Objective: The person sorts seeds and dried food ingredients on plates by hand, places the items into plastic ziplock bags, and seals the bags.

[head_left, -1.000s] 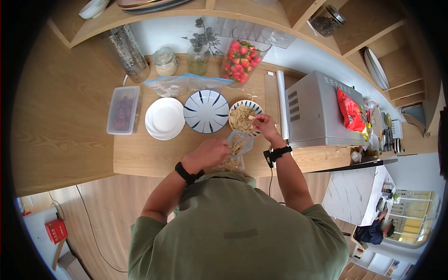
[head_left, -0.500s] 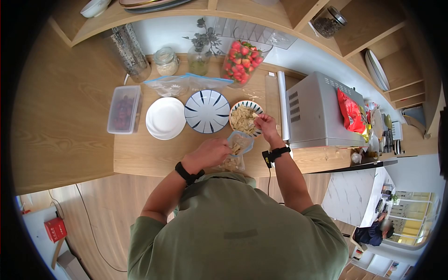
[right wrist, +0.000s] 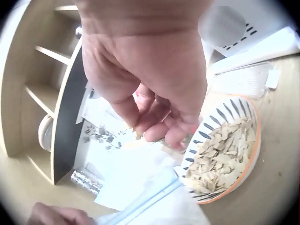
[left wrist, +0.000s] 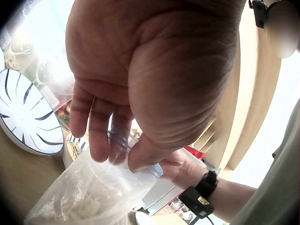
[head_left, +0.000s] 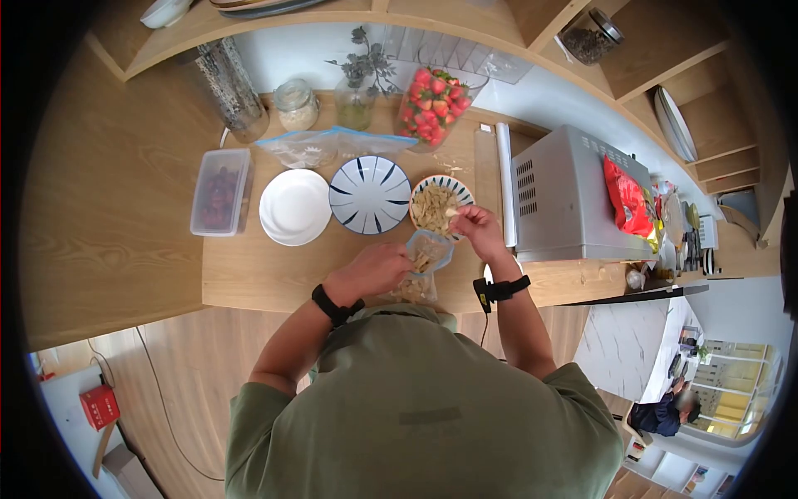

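Observation:
My left hand point(head_left: 378, 273) pinches the rim of a clear zip bag point(left wrist: 96, 187) between thumb and fingers. Several pale flat slices show inside the bag, whose mouth stands partly open. Between its fingertips, my right hand point(head_left: 482, 233) pinches a pale slice point(head_left: 451, 213), over the near right side of a striped bowl with an orange rim point(right wrist: 255, 157). Similar dried slices point(right wrist: 222, 157) fill much of that bowl. In the right wrist view the curled fingers mostly hide the pinched piece, and the bag's blue zip edge point(right wrist: 157, 194) lies below them.
Left of the bowl stand a blue-striped plate point(head_left: 370, 195), white plates point(head_left: 294, 208) and a lidded box point(head_left: 220, 195) of dark reddish contents. Behind are upright zip bags point(head_left: 299, 151), jars and a container of strawberries point(head_left: 432, 108). A grey appliance point(head_left: 573, 200) stands right.
My right hand has drawn back slightly from the slices toward the bag, its wrist shifting right and nearer my body, with a pale slice showing at its fingertips. My left hand keeps its hold.

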Available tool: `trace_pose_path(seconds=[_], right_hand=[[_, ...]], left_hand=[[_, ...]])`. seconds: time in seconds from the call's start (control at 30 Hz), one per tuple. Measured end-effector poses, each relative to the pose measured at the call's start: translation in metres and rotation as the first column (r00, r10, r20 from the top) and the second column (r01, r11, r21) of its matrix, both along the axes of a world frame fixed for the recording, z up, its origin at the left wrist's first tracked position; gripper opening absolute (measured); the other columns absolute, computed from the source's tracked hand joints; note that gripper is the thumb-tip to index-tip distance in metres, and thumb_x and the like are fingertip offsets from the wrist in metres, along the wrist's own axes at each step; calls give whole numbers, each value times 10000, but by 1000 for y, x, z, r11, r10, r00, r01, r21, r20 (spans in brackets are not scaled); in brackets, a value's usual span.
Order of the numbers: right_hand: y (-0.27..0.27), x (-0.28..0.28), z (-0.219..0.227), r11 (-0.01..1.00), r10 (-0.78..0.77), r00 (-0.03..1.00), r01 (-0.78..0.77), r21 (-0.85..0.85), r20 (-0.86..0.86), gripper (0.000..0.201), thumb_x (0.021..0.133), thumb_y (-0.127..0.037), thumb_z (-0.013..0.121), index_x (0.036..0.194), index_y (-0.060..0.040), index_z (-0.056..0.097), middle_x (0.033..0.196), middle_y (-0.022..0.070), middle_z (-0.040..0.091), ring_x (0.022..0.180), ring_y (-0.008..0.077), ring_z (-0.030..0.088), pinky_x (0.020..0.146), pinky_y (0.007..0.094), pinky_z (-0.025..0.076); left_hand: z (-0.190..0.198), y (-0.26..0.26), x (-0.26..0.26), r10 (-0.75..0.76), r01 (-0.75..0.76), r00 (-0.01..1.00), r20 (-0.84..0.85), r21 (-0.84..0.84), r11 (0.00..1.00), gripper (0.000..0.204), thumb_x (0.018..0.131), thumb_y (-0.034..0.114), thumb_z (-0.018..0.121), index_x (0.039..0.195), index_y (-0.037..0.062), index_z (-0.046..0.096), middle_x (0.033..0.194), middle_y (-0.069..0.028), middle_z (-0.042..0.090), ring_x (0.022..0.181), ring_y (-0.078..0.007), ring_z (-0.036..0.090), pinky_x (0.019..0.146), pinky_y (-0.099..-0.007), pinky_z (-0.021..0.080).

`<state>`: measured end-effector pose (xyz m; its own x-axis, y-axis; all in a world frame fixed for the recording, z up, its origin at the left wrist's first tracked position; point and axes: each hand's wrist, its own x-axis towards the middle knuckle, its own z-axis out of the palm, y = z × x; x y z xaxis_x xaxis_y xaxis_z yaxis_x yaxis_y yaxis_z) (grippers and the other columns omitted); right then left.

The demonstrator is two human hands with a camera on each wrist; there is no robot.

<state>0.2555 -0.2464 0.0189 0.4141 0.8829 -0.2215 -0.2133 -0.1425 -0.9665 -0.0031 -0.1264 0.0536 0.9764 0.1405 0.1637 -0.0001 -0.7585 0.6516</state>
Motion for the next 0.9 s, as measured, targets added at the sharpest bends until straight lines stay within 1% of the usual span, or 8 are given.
trace_pose_path(seconds=[0.1, 0.17, 0.23, 0.3, 0.37, 0.8, 0.87, 0.9], right_hand=[[-7, -25, 19, 957, 271, 942, -242, -158, 199, 71, 875, -4, 639, 941, -19, 659, 844, 12, 670, 773, 115, 643, 681, 266, 511], [-9, -43, 19, 953, 287, 913, -244, -178, 289, 50, 854, -14, 655, 903, -9, 663, 806, 45, 685, 735, 137, 649, 665, 281, 506], [-7, -58, 39, 919, 393, 677, -273, -284, 622, 85, 811, -24, 679, 895, -12, 669, 759, 106, 678, 701, 186, 656, 651, 298, 506], [-4, -62, 43, 916, 400, 645, -290, -275, 652, 129, 747, -5, 681, 876, -20, 674, 741, 150, 655, 687, 245, 652, 637, 323, 507], [-3, -61, 37, 869, 446, 448, -425, -255, 775, 170, 701, 23, 673, 862, -31, 683, 764, 137, 661, 695, 271, 650, 638, 352, 511], [8, -57, 40, 839, 540, 617, -445, -312, 572, 241, 664, 69, 670, 882, -34, 693, 799, 103, 676, 702, 185, 652, 644, 292, 519], [10, -37, 10, 931, 363, 891, -338, -135, 274, 194, 717, 13, 681, 903, -37, 696, 818, 100, 687, 715, 171, 656, 654, 282, 523], [15, -29, 4, 932, 362, 891, -337, -133, 275, 194, 717, 13, 681, 903, -37, 696, 818, 100, 687, 715, 171, 656, 654, 282, 523]], left_hand=[[0, 0, 1, 2, -2, 1000, 4, -3, 1000, 79, 792, 90, 650, 847, 105, 705, 873, -72, 610, 840, -293, 615, 715, -411, 498], [1, 0, 2, 1, -1, 1000, 2, 3, 1000, 82, 789, 87, 651, 847, 106, 706, 870, -72, 609, 837, -293, 614, 714, -410, 498], [1, 0, 2, -14, 14, 1000, 10, 5, 1000, 85, 786, 85, 651, 848, 106, 706, 870, -72, 608, 837, -292, 614, 714, -409, 498], [3, 0, 2, -13, 13, 1000, 20, -5, 1000, 79, 788, 87, 648, 842, 104, 702, 870, -72, 607, 836, -291, 614, 713, -409, 497], [3, 1, 1, -10, 11, 999, 30, -12, 1000, 73, 790, 89, 645, 836, 103, 699, 870, -71, 606, 834, -290, 614, 713, -410, 497], [1, 0, -2, -9, 8, 1000, 29, 29, 1000, 63, 800, 104, 632, 820, 103, 692, 869, -68, 604, 835, -283, 615, 709, -410, 499], [2, -1, -3, -8, 8, 1000, 22, 28, 1000, 65, 800, 104, 633, 823, 103, 693, 871, -71, 604, 835, -283, 616, 709, -411, 500], [3, -1, -3, -5, 5, 1000, 19, 38, 999, 66, 801, 103, 633, 827, 103, 694, 871, -74, 605, 836, -286, 616, 710, -412, 501]])
